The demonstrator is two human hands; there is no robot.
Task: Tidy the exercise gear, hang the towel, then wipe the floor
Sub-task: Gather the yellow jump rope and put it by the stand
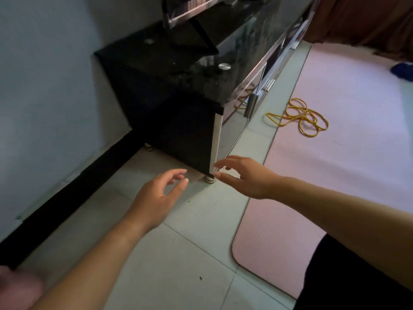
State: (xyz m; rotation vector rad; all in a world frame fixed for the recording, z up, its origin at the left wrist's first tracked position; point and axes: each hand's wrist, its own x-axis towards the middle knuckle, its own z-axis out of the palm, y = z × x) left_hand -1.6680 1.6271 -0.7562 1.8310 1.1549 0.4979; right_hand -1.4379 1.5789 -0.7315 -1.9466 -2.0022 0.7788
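Fingers of the left hand (161,193) and right hand (243,177) are held loosely apart, nothing gripped, beside the black cabinet (178,126), probably readied for a reach. Yellow cord (304,113) is seen looped over the pink mat (346,171), well apart from both.

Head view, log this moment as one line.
left hand open, empty | right hand open, empty | both near cabinet corner | rope loose at mat edge

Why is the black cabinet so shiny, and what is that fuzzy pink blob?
Head view: the cabinet has a glossy top and glass front that mirror light and the yellow cord; the pink blob seems too close to the lens to focus, so I cannot tell what it is.
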